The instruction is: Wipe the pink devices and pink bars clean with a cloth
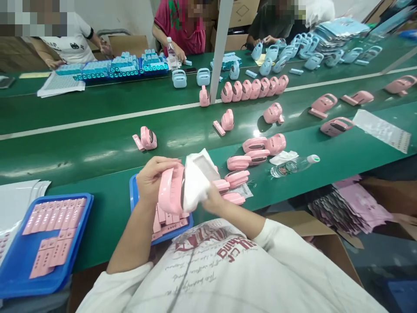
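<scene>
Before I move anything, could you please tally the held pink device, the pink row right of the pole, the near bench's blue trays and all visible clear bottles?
Held pink device, in the left hand: 1
Devices in the pink row right of the pole: 7
Blue trays on the near bench: 2
Clear bottles: 2
Total: 12

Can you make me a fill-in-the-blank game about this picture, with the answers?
The handled device in the left hand is coloured ____.
The cloth at the right hand is coloured ____.
The leftmost tray, holding small pieces, is coloured ____.
The nearer bottle lies on its ____.

Missing words: pink; white; blue; side.
</scene>
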A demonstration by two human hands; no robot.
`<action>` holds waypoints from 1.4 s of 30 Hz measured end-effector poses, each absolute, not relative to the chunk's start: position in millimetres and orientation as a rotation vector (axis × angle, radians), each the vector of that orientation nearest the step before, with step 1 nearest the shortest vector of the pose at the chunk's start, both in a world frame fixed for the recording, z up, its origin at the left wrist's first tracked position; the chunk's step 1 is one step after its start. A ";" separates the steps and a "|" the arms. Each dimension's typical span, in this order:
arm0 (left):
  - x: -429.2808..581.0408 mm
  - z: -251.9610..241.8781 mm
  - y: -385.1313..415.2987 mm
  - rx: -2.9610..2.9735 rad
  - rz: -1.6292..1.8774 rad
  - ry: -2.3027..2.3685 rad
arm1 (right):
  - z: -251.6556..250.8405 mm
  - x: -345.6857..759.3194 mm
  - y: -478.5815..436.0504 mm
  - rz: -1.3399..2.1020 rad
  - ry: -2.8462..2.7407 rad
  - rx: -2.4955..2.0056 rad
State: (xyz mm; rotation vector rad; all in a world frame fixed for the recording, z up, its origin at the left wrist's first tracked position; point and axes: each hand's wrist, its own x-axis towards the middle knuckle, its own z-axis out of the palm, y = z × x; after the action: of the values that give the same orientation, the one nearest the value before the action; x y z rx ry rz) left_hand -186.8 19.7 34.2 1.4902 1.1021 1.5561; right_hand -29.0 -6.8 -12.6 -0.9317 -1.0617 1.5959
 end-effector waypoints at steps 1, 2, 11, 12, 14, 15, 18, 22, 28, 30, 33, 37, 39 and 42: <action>-184.4 38.4 16.3 1.478 1.514 1.083 | -11.8 -28.2 -3.4 1.620 -1.051 -0.908; -181.4 42.5 13.3 1.431 1.467 1.063 | -11.1 -28.1 -1.5 1.678 -1.013 -0.869; -166.8 43.8 23.1 0.955 1.148 1.231 | -9.1 -32.6 -27.8 2.048 -0.401 -0.724; -169.8 39.4 22.6 0.952 1.150 1.264 | -10.8 -32.3 -26.8 2.037 -0.344 -0.740; -177.0 30.1 16.1 0.913 1.222 1.316 | -15.3 -30.9 -22.6 1.980 -0.264 -0.786; -180.1 25.5 10.2 0.880 1.265 1.326 | -17.6 -29.8 -20.5 1.931 -0.242 -0.817; -181.1 13.8 -12.9 0.875 1.246 1.262 | -21.8 -26.8 -17.8 1.783 -0.290 -0.873; -166.1 4.5 -36.1 1.048 1.247 1.255 | -14.7 -24.9 -22.1 1.629 -0.625 -0.832; -163.0 13.8 -41.5 0.963 1.360 1.138 | 6.6 -12.3 -17.3 1.622 -0.762 -0.822; -163.9 21.2 -42.5 0.908 1.351 1.088 | 9.0 -5.8 -14.9 1.611 -0.715 -0.843; -162.7 29.1 -45.1 0.862 1.303 1.033 | 9.6 2.7 -14.6 1.478 -0.822 -0.912; -164.8 30.9 -51.3 0.927 1.219 1.093 | 12.6 11.0 -11.2 1.337 -1.193 -1.003; -168.3 31.7 -55.1 1.093 1.152 1.229 | 13.3 13.4 -4.3 1.280 -1.319 -1.026; -174.1 37.2 -58.5 1.501 1.054 1.493 | 10.1 14.0 8.8 1.205 -1.505 -0.992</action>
State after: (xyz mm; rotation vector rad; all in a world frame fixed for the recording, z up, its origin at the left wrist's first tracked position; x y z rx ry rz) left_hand -174.1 -58.5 37.2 1.5010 1.4933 1.0539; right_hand 14.0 8.8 10.1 -0.9918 -1.5046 1.2049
